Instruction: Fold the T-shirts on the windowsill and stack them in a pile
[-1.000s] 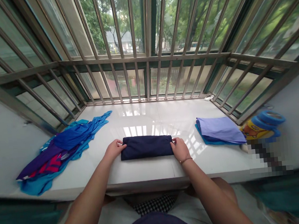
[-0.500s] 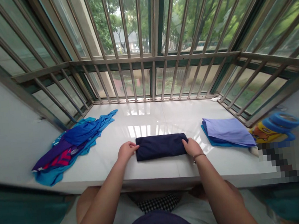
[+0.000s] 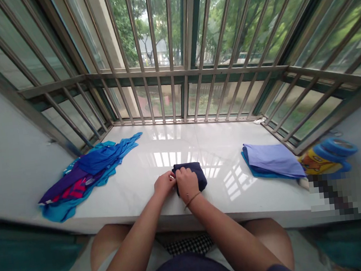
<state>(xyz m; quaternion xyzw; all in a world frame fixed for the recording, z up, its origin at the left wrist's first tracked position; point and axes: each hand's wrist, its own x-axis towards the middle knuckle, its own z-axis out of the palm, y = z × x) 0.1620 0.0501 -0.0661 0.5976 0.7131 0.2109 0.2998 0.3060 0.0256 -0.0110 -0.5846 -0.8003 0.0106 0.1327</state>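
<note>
Left hand (image 3: 164, 184), right hand (image 3: 187, 185) now together, clamped on narrower folded navy garment (image 3: 194, 171).

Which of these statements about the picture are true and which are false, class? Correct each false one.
1. The right hand rests on a folded navy garment. True.
2. The thin bracelet is on the left wrist. False: it is on the right wrist.
3. A light purple cloth lies on a blue cloth. True.
4. The crumpled clothes lie on a wooden table. False: they lie on a white polished sill.
</note>
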